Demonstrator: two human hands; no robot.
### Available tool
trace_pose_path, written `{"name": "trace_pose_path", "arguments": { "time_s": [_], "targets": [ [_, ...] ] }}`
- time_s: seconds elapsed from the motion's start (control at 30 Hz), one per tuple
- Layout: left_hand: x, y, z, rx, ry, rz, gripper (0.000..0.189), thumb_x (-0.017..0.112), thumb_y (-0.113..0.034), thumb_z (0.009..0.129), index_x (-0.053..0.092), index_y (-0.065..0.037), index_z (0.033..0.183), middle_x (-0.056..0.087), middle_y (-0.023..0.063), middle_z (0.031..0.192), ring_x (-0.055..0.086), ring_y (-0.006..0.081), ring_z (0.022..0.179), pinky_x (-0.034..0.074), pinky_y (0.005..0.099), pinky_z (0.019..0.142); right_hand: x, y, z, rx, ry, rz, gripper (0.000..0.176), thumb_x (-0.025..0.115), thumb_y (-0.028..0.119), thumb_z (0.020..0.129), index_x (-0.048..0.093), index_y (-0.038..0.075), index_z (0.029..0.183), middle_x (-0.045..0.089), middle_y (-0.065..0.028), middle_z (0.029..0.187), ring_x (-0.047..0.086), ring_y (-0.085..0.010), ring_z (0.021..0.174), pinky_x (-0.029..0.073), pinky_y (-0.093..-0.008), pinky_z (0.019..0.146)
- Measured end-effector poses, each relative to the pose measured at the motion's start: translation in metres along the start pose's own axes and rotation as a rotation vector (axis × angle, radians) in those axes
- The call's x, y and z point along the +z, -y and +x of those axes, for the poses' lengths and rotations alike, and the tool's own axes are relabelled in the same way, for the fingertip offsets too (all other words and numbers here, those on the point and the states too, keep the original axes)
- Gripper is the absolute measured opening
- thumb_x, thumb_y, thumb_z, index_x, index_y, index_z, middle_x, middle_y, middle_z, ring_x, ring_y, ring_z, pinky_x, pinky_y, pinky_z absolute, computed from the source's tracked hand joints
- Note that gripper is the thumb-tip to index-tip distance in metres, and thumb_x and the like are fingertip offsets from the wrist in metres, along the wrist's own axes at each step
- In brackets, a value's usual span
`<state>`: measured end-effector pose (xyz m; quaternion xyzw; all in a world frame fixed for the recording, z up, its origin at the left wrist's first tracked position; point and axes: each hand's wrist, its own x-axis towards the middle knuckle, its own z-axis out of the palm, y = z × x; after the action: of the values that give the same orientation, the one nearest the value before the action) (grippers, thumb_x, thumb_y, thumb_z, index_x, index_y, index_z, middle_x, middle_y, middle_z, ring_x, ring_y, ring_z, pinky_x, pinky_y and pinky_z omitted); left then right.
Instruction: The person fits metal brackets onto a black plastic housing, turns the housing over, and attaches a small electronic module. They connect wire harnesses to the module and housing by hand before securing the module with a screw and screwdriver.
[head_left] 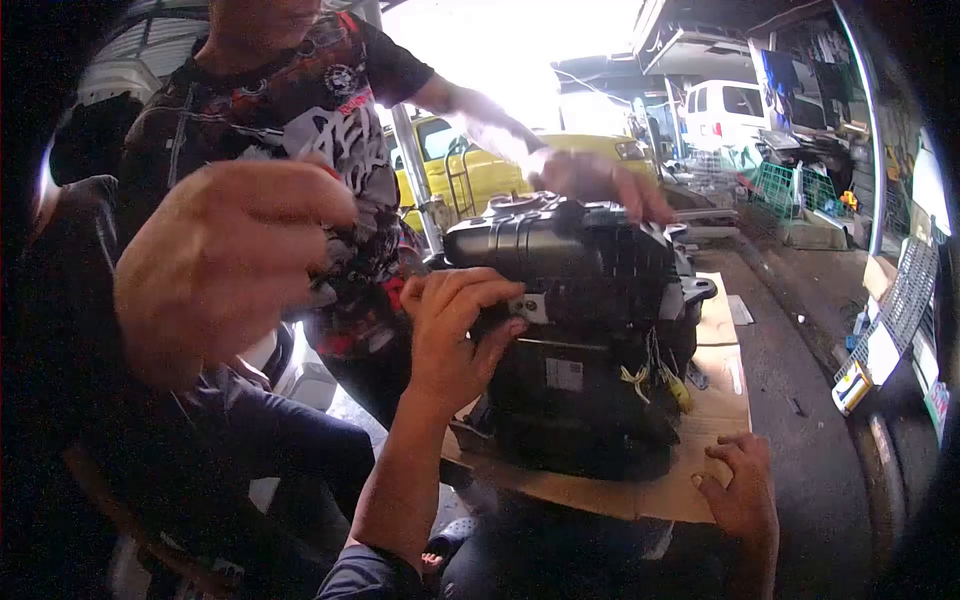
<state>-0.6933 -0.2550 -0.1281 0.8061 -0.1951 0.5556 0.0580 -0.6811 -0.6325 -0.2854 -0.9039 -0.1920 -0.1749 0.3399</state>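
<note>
A big black plastic housing (580,330) with a white label and loose yellow and white wires stands on a sheet of cardboard (715,420) on the ground. My left hand (455,335) grips the housing's left side near a small white tab, fingers curled over its edge. My right hand (742,485) rests on the cardboard's near right corner with bent fingers and holds nothing. A standing person in a black printed T-shirt (300,100) reaches a hand (600,180) onto the top of the housing.
A large blurred hand (220,265) of a person in dark clothes hangs close to the camera at left. A yellow car (480,165) and a white van (725,110) stand behind. Green crates (790,185) and boxes line the right side.
</note>
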Motion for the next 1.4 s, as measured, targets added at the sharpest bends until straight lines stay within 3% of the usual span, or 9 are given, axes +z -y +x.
{"name": "trace_pose_path", "arguments": {
  "time_s": [0.13,0.33,0.47,0.67,0.87,0.93,1.07,1.23,1.4],
  "targets": [
    [0.009,0.007,-0.007,0.005,-0.067,-0.066,0.04,0.086,-0.013,0.08,0.074,-0.015,0.117,0.071,0.0067,0.119,0.062,0.0276,0.119,0.036,0.0418,0.107,-0.003,0.006,0.001,0.029,0.024,-0.009,0.039,0.081,0.018,0.081,0.073,-0.001,0.113,0.063,-0.0224,0.125,0.056,-0.0409,0.124,0.045,-0.0498,0.11],
    [0.011,0.002,-0.023,-0.004,-0.227,-0.348,0.073,0.089,-0.042,0.079,0.065,-0.008,0.139,0.062,0.0142,0.141,0.052,0.0343,0.137,0.032,0.0517,0.119,0.001,-0.003,0.0,-0.009,0.013,-0.005,0.039,0.083,0.019,0.082,0.073,0.0,0.115,0.064,-0.0202,0.128,0.056,-0.0398,0.125,0.045,-0.0483,0.111],
    [0.013,0.003,-0.033,0.12,-0.093,0.023,0.099,0.09,-0.062,0.066,0.061,-0.007,0.143,0.057,0.0161,0.147,0.048,0.0366,0.14,0.033,0.0499,0.119,0.002,-0.004,-0.001,0.001,-0.006,-0.025,0.041,0.084,0.021,0.082,0.073,0.001,0.116,0.064,-0.0196,0.129,0.055,-0.039,0.128,0.044,-0.0473,0.113],
    [0.016,0.008,-0.034,0.145,-0.104,0.0,0.098,0.089,-0.064,0.068,0.061,-0.009,0.143,0.057,0.0154,0.146,0.049,0.036,0.137,0.037,0.0493,0.116,-0.003,0.002,0.0,-0.084,-0.052,-0.207,0.045,0.082,0.014,0.08,0.072,0.001,0.122,0.068,-0.0215,0.123,0.062,-0.0396,0.121,0.046,-0.0464,0.108],
    [0.018,0.003,-0.035,0.185,-0.117,-0.088,0.087,0.089,-0.053,0.078,0.058,-0.007,0.145,0.055,0.0154,0.148,0.05,0.0317,0.137,0.04,0.046,0.114,-0.001,0.096,0.029,-0.231,-0.344,0.296,0.056,0.078,0.018,0.089,0.062,0.003,0.14,0.069,-0.0168,0.132,0.066,-0.0246,0.123,0.049,-0.0392,0.109],
    [0.021,-0.002,-0.046,-0.015,-0.261,-0.309,0.08,0.086,-0.048,0.085,0.055,-0.005,0.146,0.055,0.0157,0.147,0.049,0.0279,0.137,0.042,0.0438,0.112,0.004,0.087,0.053,-0.311,-0.205,0.283,0.052,0.076,0.013,0.092,0.061,0.003,0.141,0.071,-0.0149,0.128,0.068,-0.0212,0.119,0.051,-0.0373,0.105],
    [0.019,0.021,-0.089,-0.507,-0.342,-0.344,0.062,0.076,-0.033,0.098,0.053,-0.002,0.146,0.06,0.0098,0.129,0.057,0.0195,0.121,0.048,0.0375,0.102,0.002,0.075,0.078,-0.328,-0.232,0.282,0.045,0.081,0.013,0.087,0.065,0.002,0.128,0.075,-0.0224,0.11,0.071,-0.0418,0.111,0.056,-0.0449,0.097],
    [0.042,0.03,-0.12,-0.658,-0.199,-0.224,0.04,0.065,-0.037,0.106,0.068,-0.006,0.133,0.065,0.0038,0.11,0.061,0.0094,0.098,0.05,0.0275,0.087,0.015,0.083,0.071,-0.242,-0.237,0.326,0.049,0.08,0.011,0.088,0.061,0.003,0.133,0.073,-0.023,0.119,0.072,-0.0395,0.114,0.055,-0.0447,0.098],
    [0.04,0.022,-0.124,-0.942,0.056,-0.618,0.041,0.056,-0.037,0.111,0.068,-0.003,0.129,0.068,0.0014,0.093,0.063,0.01,0.094,0.055,0.0284,0.081,0.001,0.087,0.057,-0.099,-0.036,0.569,0.052,0.076,0.021,0.096,0.056,0.003,0.142,0.07,-0.0217,0.131,0.07,-0.0275,0.119,0.055,-0.0411,0.099]
  ]
}}
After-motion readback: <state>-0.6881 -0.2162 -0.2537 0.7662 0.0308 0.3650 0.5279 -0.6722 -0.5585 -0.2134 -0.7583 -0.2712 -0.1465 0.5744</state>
